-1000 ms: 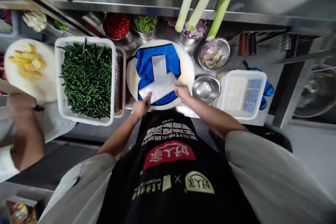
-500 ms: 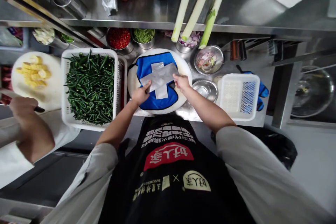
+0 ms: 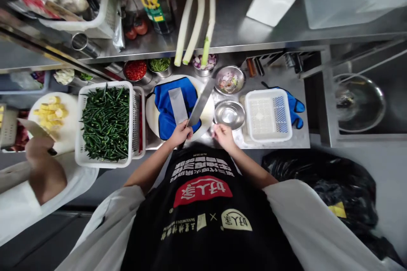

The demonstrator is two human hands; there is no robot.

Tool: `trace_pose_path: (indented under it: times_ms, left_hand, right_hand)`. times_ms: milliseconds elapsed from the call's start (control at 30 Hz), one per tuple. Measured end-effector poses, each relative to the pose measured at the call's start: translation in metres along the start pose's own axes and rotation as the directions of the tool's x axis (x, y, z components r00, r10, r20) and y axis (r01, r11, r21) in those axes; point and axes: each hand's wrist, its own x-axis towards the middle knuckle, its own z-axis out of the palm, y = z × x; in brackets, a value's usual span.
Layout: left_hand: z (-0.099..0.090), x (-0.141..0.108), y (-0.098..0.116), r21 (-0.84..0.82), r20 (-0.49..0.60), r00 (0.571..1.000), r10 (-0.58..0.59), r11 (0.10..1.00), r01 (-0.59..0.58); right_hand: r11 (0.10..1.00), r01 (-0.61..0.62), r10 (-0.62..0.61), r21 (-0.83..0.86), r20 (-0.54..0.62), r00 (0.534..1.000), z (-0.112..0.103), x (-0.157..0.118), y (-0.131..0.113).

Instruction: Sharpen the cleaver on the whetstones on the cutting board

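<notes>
My left hand [image 3: 180, 134] is closed round the handle of a kitchen knife [image 3: 201, 103], its broad blade slanting up and to the right over the cutting board. Curled shut near the board's right front edge, my right hand [image 3: 224, 136] is apart from the blade, and nothing shows in its fingers. A blue cloth [image 3: 162, 108] with black edging lies on the round white cutting board [image 3: 206, 119]. On the cloth rests a flat pale-grey slab [image 3: 178, 103] that looks like a whetstone.
Left stands a white basket of green chillies [image 3: 106, 123]; beyond it, a co-worker's hand [image 3: 40, 152] holds a knife. Metal bowls [image 3: 229, 114] and a white plastic basket [image 3: 269, 115] stand right. Leeks [image 3: 193, 21] overhang the shelf edge behind.
The knife has lifted off the slab and swung from lying across it to pointing up and right. My right hand has let go of the blade and come nearer my body. The view has shifted.
</notes>
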Motion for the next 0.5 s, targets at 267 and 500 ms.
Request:
trace_pose_path:
  times_ms: [267,500]
  left_hand:
    - [0.090,0.014,0.029,-0.614,0.269,0.961,-0.059,0.759,0.218]
    - [0.183,0.024,0.066,-0.763,0.227,0.974,0.024,0.626,0.162]
  right_hand:
    - [0.888,0.107,-0.029,-0.447,0.177,0.984,-0.062,-0.076,0.031]
    - [0.845,-0.045,0.032,-0.533,-0.034,0.999,-0.121,-0.091,0.039]
